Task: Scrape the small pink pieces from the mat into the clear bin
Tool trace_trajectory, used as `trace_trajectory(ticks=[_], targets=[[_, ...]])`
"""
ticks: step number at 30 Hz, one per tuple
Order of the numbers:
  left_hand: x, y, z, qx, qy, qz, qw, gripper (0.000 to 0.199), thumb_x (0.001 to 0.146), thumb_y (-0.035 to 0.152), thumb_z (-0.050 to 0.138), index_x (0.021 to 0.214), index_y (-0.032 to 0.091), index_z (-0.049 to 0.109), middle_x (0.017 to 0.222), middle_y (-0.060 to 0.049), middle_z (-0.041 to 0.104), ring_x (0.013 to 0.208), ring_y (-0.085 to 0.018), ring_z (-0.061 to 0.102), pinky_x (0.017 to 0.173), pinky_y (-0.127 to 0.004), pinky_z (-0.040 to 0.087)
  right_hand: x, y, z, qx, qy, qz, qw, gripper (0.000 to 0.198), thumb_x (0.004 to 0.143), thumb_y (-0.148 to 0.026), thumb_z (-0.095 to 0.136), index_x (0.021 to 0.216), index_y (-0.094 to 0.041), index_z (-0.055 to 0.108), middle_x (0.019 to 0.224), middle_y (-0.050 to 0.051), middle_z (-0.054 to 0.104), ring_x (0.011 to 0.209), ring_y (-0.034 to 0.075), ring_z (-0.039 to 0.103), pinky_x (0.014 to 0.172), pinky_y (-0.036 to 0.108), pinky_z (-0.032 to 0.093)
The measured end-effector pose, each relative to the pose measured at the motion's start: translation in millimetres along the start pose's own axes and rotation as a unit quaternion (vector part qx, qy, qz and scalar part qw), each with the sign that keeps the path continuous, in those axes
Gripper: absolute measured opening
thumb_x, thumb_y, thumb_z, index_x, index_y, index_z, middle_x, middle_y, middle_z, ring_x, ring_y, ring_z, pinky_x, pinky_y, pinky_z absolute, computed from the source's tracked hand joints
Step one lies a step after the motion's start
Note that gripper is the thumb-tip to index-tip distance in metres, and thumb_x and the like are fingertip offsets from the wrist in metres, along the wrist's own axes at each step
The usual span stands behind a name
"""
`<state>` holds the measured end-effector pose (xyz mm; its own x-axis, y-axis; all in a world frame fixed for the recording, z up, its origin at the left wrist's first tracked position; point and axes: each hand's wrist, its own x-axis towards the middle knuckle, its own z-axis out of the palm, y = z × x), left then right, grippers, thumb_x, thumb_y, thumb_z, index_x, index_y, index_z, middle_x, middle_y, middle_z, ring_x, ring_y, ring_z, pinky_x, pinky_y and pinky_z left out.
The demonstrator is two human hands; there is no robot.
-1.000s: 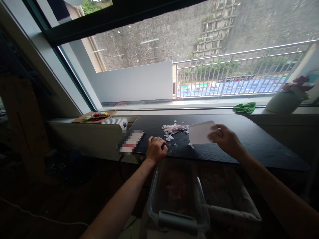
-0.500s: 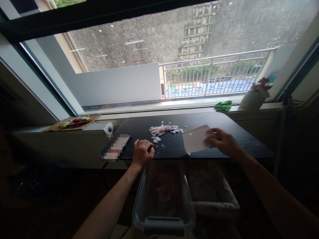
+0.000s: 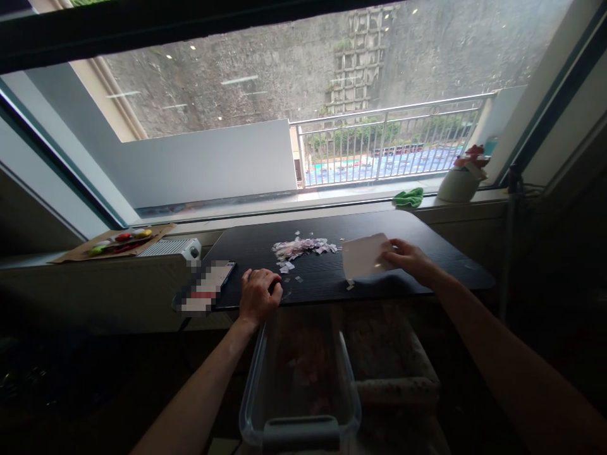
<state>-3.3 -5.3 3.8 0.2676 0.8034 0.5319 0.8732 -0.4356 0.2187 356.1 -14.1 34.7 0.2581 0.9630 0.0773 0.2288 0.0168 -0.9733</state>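
Observation:
My right hand (image 3: pixel 403 258) pinches a pale, thin rectangular card (image 3: pixel 363 256) by its right edge and holds it tilted over the dark table (image 3: pixel 441 265). Just under the card's lower left corner lie a few small white scraps (image 3: pixel 349 284). My left hand (image 3: pixel 260 294) rests at the table's near edge with its fingers curled; their inner side is hidden. Beyond it spreads a heap of small pinkish-white paper pieces (image 3: pixel 303 249), with loose bits around it. Below the edge stands a clear plastic bin (image 3: pixel 245 404), pinkish pieces dimly visible inside.
A phone (image 3: pixel 208 287), partly blurred out, lies at the table's left. Right of the bin is a pale-rimmed box or stool (image 3: pixel 398 385). The sill holds a green cloth (image 3: pixel 408 198) and a spray bottle (image 3: pixel 459 182). Cardboard with colourful items (image 3: pixel 121 240) rests on the radiator (image 3: pixel 173 248).
The card in my right hand stands more upright, and scraps show at its lower corner. My left hand keeps its place at the table edge. The whole view has shifted slightly.

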Motion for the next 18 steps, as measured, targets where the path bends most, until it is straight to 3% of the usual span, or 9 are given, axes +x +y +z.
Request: trace_trajectory(ticks=[6,12,15,18], targets=[[-0.1,-0.1,0.6,0.001,-0.004,0.005,1.0,0.02,0.08,0.025,0.045,0.085,0.022,0.064,0.091,-0.004,0.067,0.096,-0.024,0.059,0.107,-0.05,0.027,-1.3,7.3,-23.5,0.031,-0.039,0.014,0.999,0.019,0.069,-0.022,0.068,0.088,-0.022,0.064,0.081,0.002,0.075,0.07,0.019,0.071,0.07,0.033,0.059],[2.8,-1.3,-2.1,-0.009,-0.01,-0.009,1.0,0.022,0.078,0.028,0.049,0.091,0.023,0.066,0.097,-0.006,0.065,0.102,-0.026,0.057,0.107,-0.055,0.025,1.2,5.7,-10.0,0.024,-0.025,0.018,0.999,0.017,0.072,-0.02,0.064,0.089,-0.022,0.062,0.081,0.001,0.075,0.07,0.018,0.071,0.071,0.032,0.059],[3.1,15.9,-6.2,-0.013,-0.018,0.016,1.0,0.022,0.077,0.028,0.052,0.093,0.024,0.066,0.102,-0.006,0.063,0.107,-0.026,0.054,0.11,-0.058,0.019,1.2,5.2,-3.8,0.035,-0.041,0.027,0.998,0.018,0.072,-0.018,0.064,0.089,-0.022,0.062,0.081,0.001,0.075,0.07,0.017,0.07,0.07,0.03,0.059],[1.3,47.0,-6.5,-0.043,-0.049,0.08,0.995,0.023,0.077,0.027,0.054,0.098,0.024,0.066,0.103,-0.006,0.062,0.109,-0.026,0.053,0.112,-0.057,0.016,0.2,5.7,-4.0,0.051,-0.055,0.03,0.997,0.017,0.071,-0.016,0.064,0.087,-0.021,0.063,0.079,0.001,0.074,0.068,0.016,0.07,0.068,0.028,0.058]])
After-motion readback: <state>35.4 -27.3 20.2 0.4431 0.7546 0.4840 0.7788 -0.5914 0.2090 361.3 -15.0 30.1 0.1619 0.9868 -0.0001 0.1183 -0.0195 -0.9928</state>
